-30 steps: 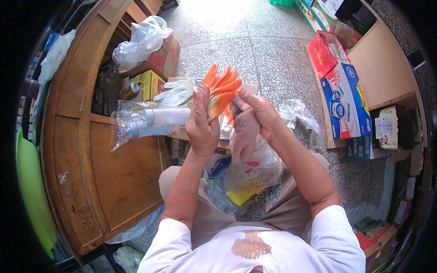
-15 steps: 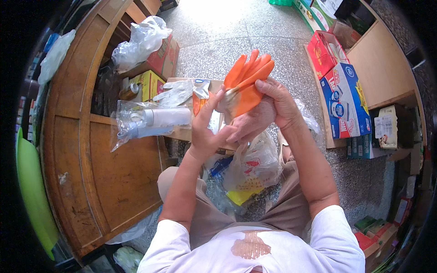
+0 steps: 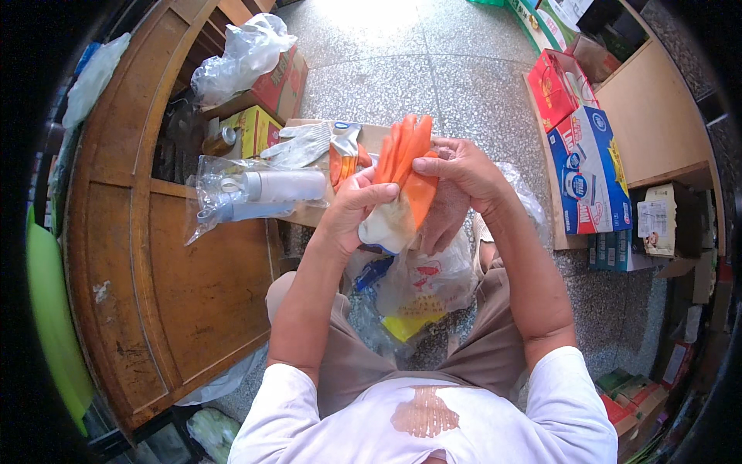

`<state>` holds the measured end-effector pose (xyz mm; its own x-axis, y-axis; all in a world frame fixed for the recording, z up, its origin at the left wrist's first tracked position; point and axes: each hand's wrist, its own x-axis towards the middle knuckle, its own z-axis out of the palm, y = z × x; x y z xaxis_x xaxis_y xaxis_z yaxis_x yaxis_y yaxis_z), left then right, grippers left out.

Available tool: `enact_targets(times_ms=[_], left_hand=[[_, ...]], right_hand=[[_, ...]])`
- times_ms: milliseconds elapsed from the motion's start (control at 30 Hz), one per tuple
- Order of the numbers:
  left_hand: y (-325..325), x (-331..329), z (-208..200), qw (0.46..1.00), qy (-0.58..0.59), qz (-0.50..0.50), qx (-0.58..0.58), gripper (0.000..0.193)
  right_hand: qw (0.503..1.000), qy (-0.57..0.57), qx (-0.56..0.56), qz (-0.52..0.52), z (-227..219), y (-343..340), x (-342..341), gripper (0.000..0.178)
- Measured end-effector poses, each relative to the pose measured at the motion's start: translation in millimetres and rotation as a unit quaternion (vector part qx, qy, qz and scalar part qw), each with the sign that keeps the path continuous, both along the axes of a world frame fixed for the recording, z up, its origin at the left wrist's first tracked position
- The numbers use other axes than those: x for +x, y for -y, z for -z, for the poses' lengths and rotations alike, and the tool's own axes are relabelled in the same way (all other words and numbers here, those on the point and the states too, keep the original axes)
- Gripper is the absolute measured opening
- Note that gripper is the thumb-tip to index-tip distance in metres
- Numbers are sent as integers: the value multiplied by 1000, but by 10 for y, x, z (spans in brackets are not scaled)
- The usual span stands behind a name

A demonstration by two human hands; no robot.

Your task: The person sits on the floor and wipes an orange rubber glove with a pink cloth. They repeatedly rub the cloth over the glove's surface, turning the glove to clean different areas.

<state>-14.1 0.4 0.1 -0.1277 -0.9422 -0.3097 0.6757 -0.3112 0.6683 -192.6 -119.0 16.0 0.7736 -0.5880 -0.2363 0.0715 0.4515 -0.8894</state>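
Observation:
An orange-coated work glove point(image 3: 410, 166) with a white knit cuff is held up between my hands, its fingers pointing away from me. My left hand point(image 3: 357, 205) pinches its left side, thumb lying on the coating. On the right side my right hand point(image 3: 456, 189) grips it, thumb pressed on the orange palm. Beyond them, on a low wooden surface point(image 3: 371, 138), lie a white knit glove point(image 3: 300, 145) and another orange and white glove point(image 3: 346, 151). To the left is a bottle point(image 3: 286, 187) in a clear plastic bag.
Below my hands a printed plastic bag point(image 3: 433, 282) hangs or rests between my knees. A worn wooden cabinet point(image 3: 209, 301) stands at the left, with a yellow box point(image 3: 255, 131) and a red carton point(image 3: 282, 85) beyond. At the right are a blue box point(image 3: 587, 174) and a red box point(image 3: 558, 89).
The orange glove has come nearer to me and turned more upright, its white cuff now showing. My left thumb has moved onto the glove, and both hands stay on it.

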Motion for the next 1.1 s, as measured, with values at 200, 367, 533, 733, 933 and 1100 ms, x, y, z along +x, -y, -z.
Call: enact_targets(times_ms=[200,367,533,733,933,1100], left_hand=[[19,-33,15,996,70,-45,11,39],[38,-46,12,982,147,-122,3,34],[66,-116,-4,979,134,-151,-15,34],[80,-276,34,970,139,-197,-33,34],[133,-301,169,956,122,-264,-39,32],[160,-423,191,955,197,-221,-18,37]], right_hand=[[990,-113,-30,73,42,51,28,38],[974,-98,-120,167,56,87,-21,27],[864,-164,-451,151,97,-240,132,19],[773,-238,-567,153,113,-308,242,14],[764,-281,-574,86,163,-404,222,17],[752,-281,-583,125,241,-348,209,17]])
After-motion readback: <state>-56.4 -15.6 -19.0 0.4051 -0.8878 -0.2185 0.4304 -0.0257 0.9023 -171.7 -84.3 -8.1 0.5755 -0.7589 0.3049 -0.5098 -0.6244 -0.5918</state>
